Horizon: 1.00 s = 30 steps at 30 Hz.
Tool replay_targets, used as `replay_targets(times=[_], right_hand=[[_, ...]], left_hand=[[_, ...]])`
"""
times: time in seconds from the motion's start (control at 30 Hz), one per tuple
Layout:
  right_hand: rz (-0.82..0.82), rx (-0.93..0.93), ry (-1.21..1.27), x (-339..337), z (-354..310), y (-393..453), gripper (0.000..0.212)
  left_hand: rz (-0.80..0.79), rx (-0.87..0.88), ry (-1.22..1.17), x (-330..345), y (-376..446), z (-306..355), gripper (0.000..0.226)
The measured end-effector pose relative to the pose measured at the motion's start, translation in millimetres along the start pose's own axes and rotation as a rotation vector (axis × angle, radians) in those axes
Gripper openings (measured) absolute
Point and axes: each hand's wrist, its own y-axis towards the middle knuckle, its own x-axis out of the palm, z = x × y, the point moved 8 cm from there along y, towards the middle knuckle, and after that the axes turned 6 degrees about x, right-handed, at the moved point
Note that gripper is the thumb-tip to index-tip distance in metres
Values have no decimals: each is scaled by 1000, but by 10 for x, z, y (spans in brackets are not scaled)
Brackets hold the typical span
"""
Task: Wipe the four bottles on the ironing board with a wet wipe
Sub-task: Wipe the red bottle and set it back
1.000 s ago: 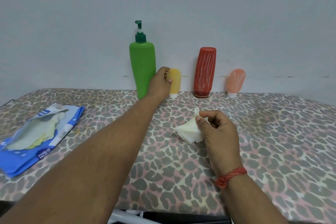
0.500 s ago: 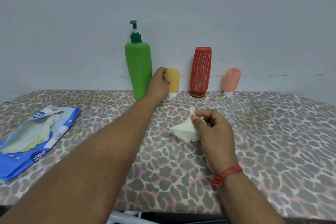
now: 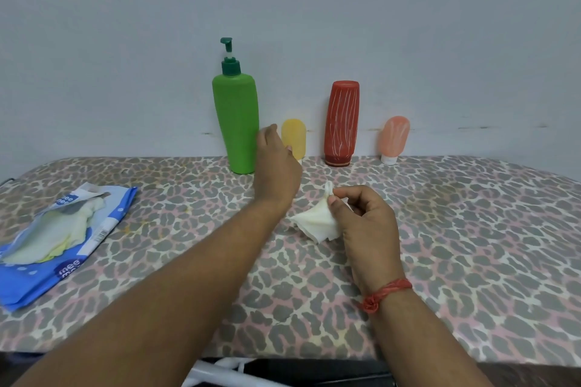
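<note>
Four bottles stood upright in a row against the wall; crumpled wipe pinched in right hand, left hand beside the yellow bottle.

Left to right: opened blue plastic wet-wipe pack [image 3: 59, 239] lay flat near the board's left edge, printed "mee mee" in white on dark roundels, barcode strip too small to read; tall green plastic pump bottle [image 3: 237, 126]; left hand [image 3: 276, 163] just in front of the small yellow squeeze bottle [image 3: 294, 138], fingers relaxed, grip not evident, contact impossible to tell; crumpled white wet wipe [image 3: 317, 223] pinched between thumb and fingertips of the right hand [image 3: 366, 223]; red ribbed inverted bottle [image 3: 341, 122]; small peach squeeze bottle [image 3: 394, 138]; leopard-print ironing board cover [image 3: 471, 229]. Risk judged: a careless reach could topple the yellow bottle into its neighbours, being small and narrow-based.
</note>
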Motion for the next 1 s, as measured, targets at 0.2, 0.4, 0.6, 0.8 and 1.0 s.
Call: replay_targets(times=[0.2, 0.4, 0.6, 0.8, 1.0], right_hand=[[20, -8, 68, -56, 21, 27, 13], [122, 4, 132, -189, 92, 91, 14], [198, -34, 147, -296, 123, 134, 13], [250, -36, 206, -364, 150, 152, 14], [284, -19, 210, -394, 140, 146, 14]], left_hand=[[-141, 102, -110, 297, -125, 322, 42], [-272, -110, -266, 765, -17, 304, 50], [-242, -142, -254, 943, 96, 343, 52], [-237, -115, -205, 881, 65, 339, 36], [-359, -211, -426, 464, -393, 271, 39]])
